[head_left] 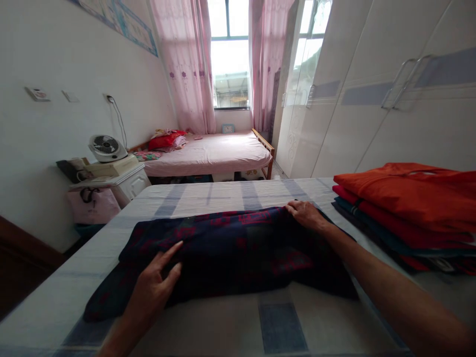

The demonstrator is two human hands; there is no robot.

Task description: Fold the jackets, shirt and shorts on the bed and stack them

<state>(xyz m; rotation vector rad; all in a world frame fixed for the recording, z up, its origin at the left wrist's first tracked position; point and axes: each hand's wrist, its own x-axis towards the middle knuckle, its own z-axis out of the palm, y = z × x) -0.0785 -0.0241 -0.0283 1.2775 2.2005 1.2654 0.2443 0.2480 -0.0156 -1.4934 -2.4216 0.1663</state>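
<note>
- Off the left edge of the near bed (211,196) we see a pink bag (89,210) with dark handles, a white cabinet (136,184) and a round-grilled fan (107,147).
- Between that left edge and the dark garment (223,263) we have a broad strip of white sheet (74,277) with blue blocks.
- Our left hand (158,275) is over the garment's left part, thumb and forefinger spread well apart, grasping nothing; we cannot tell whether it touches the cloth.
- The garment lies across the middle of the near bed, long and flattened, its soft, dull fabric patterned in red; bare sheet runs along its far side and on our side.
- Past the far edge stands a far bed (226,153) with a pink cover.
- Our right hand (303,213) rests on the garment's far edge, fingers bent and close together; we cannot tell whether they pinch it.
- Toward the far right corner a stack of folded clothes (405,203), orange uppermost, sits near the garment's right end, leaving a narrow gap.
- Furthest right, we face a glossy wardrobe (372,134).
</note>
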